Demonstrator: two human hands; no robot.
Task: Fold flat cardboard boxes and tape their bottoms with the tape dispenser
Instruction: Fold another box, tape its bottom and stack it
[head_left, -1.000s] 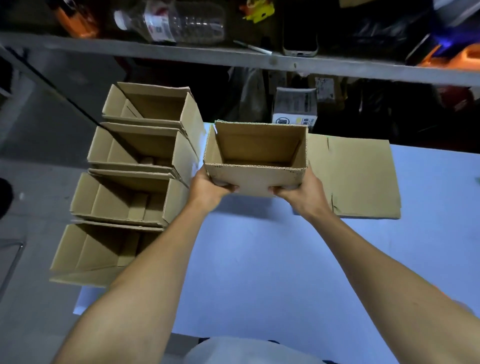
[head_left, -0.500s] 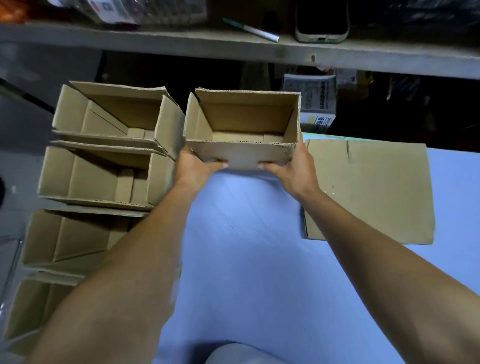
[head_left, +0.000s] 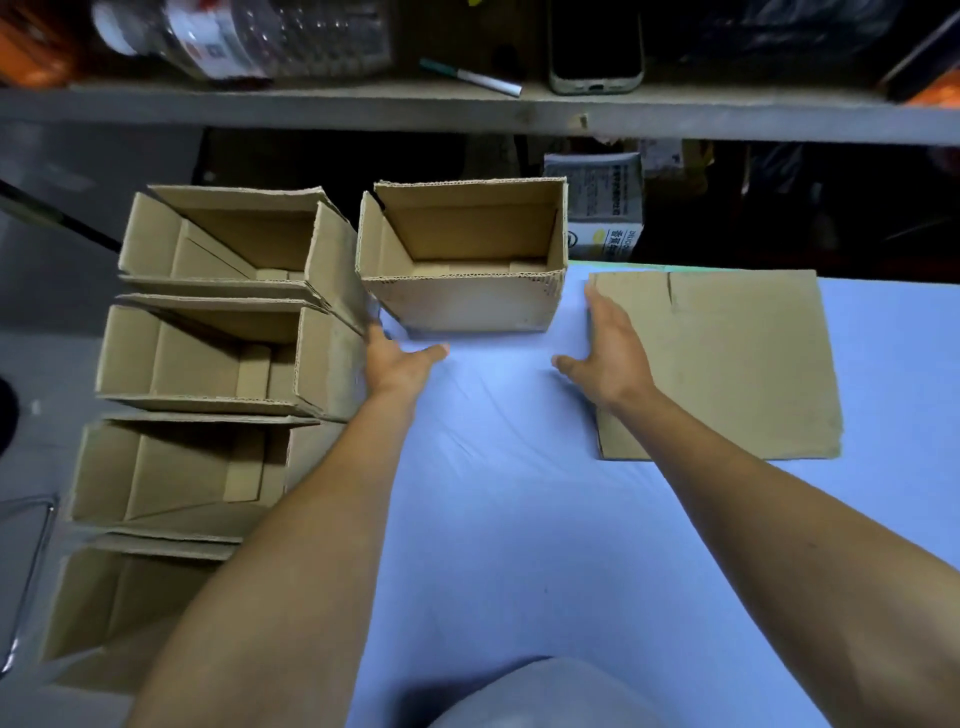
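Note:
An erected cardboard box (head_left: 462, 304) stands open-topped at the far edge of the blue-covered table (head_left: 498, 493). My left hand (head_left: 397, 361) lies just in front of its left corner, fingers straight, holding nothing. My right hand (head_left: 610, 345) hovers open to the box's right, over the near-left edge of a flat cardboard blank (head_left: 727, 364) that lies on the table. Neither hand touches the box. No tape dispenser is in view.
Several erected boxes (head_left: 228, 353) stand in a row along the table's left side, the nearest one right beside my left hand. A grey shelf (head_left: 467, 111) overhead carries a plastic bottle (head_left: 244, 36), a pen (head_left: 470, 78) and a phone (head_left: 595, 44). A small printed carton (head_left: 605, 208) sits behind the box.
Both hands gripped the box and carried it toward the table's far edge; now they have let go of it and drawn back with fingers spread. The box stands on the table.

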